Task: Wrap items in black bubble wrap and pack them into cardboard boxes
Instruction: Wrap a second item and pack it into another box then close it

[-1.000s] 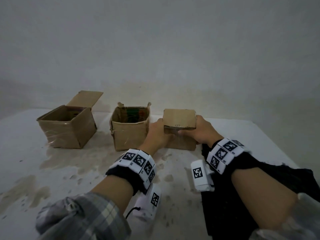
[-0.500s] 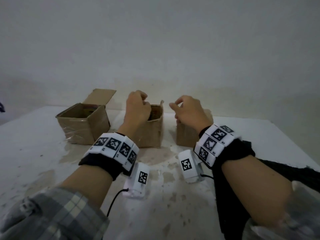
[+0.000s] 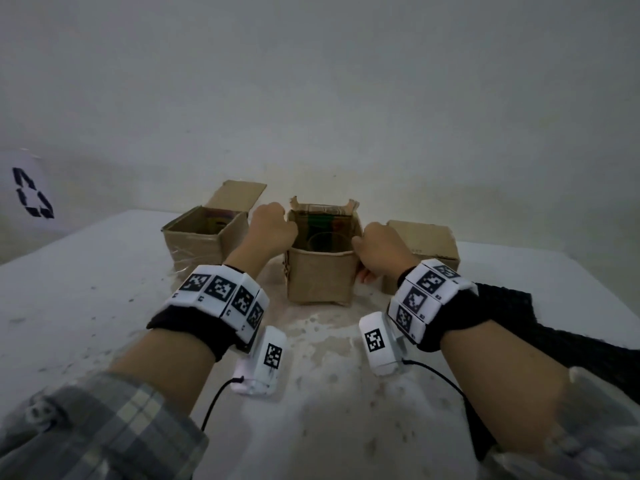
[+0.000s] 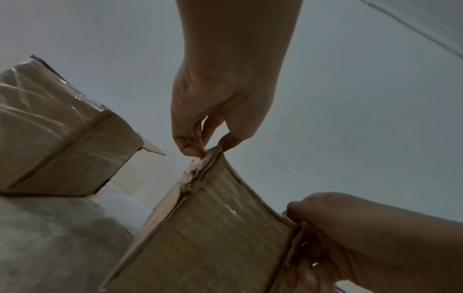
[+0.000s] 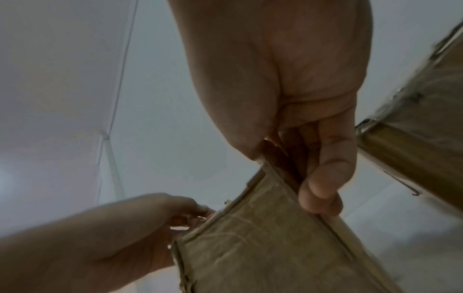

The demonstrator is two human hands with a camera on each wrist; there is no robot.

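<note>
Three cardboard boxes stand in a row at the back of the white table [image 3: 86, 289]. The middle box [image 3: 320, 282] is open, with something round and clear dimly showing inside. My left hand [image 3: 277, 223] pinches its torn top left corner, seen close in the left wrist view where my left hand [image 4: 210, 151] meets the middle box [image 4: 213, 237]. My right hand [image 3: 367, 258] grips the box's right wall, thumb inside and fingers outside; the right wrist view shows my right hand [image 5: 288, 174] on the middle box [image 5: 263, 247]. Black bubble wrap [image 3: 519, 323] lies under my right forearm.
An open box [image 3: 201, 244] with a raised flap stands left of the middle one. A closed box [image 3: 426, 240] stands right of it, just behind my right hand. A wall rises close behind the boxes. A recycling sign [image 3: 31, 195] hangs at the far left.
One second ago both hands held the closed right box. They let it go, rose and moved left, and now grip the two sides of the open middle box.
</note>
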